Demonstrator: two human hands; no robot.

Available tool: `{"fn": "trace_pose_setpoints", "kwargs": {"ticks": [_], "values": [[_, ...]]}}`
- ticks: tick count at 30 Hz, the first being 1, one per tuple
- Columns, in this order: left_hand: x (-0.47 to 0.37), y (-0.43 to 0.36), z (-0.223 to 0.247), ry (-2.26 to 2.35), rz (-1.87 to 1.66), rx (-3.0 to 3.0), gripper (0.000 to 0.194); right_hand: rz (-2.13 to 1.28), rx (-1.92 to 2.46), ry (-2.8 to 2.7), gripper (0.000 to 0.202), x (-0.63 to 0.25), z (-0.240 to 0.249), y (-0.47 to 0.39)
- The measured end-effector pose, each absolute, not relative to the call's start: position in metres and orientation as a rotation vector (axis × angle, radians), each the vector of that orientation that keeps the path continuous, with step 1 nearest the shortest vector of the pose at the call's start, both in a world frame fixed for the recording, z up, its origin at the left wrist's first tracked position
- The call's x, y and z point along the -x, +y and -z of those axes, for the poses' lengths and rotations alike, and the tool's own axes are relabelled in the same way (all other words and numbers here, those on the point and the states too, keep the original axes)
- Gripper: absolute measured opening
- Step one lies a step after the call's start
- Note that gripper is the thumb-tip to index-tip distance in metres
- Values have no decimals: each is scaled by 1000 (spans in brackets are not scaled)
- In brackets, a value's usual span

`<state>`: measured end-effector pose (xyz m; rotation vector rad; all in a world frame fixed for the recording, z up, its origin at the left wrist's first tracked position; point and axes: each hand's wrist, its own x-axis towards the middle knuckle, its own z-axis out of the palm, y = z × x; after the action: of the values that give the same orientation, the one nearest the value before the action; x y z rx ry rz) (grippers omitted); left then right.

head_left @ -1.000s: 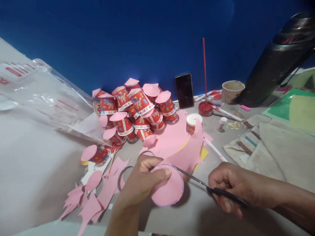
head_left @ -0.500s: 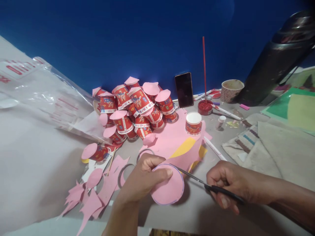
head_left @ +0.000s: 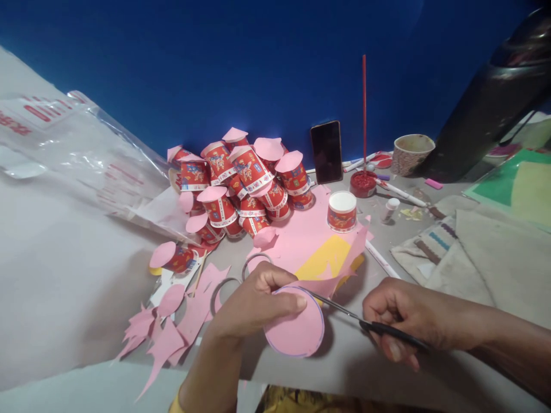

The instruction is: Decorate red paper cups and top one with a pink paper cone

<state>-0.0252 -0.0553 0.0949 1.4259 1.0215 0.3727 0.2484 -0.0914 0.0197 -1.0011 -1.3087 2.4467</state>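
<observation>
My left hand (head_left: 269,301) pinches a pink paper circle (head_left: 297,332), its thumb lying across the top face. A blue drawn line runs along the circle's rim. In my right hand (head_left: 398,321) are scissors with black handles (head_left: 394,332). Their blades (head_left: 331,304) look nearly closed and reach the circle's upper right edge. A strip of pink paper (head_left: 331,281) curls up behind the blades. Beyond it lie a pink sheet (head_left: 293,246) and a yellow piece of paper (head_left: 325,261).
Red paper cups with pink tops (head_left: 247,169) are piled at the back. One red cup (head_left: 342,212) stands upside down beside them. Pink scraps (head_left: 167,338) and tape rings (head_left: 217,295) lie left. A phone (head_left: 326,152), dark flask (head_left: 482,109) and cloth (head_left: 508,246) are farther off.
The camera view has shifted slightly. The pink strip behind the scissors has flopped lower and farther out, baring more yellow paper. Both hands keep nearly the same position and grip.
</observation>
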Motion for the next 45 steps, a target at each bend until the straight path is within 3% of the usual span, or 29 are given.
{"fn": "trace_pose_setpoints", "kwargs": {"ticks": [21,24,27,29,32,38,45], "values": [[29,-47,-91,979,-245,-1440,40,-2390,1106,-1388,41,-250,-19,-91],[35,-51,-86,1067,-347,-1389,31,-2379,1105,-1336,41,-249,-19,-91],[37,-64,-75,1193,-662,-1218,28,-2349,1086,-1326,42,-247,-17,-90],[32,-76,-68,1233,-961,-967,30,-2327,1079,-1315,42,-247,-14,-90],[17,-93,-59,1208,-1144,-695,42,-2303,1070,-1286,41,-247,-9,-90],[-2,-99,-55,1308,-1176,-760,35,-2315,1004,-1265,53,-246,-6,-91],[7,-91,-55,1377,-1125,-907,34,-2324,1030,-1280,54,-247,-10,-90]]}}
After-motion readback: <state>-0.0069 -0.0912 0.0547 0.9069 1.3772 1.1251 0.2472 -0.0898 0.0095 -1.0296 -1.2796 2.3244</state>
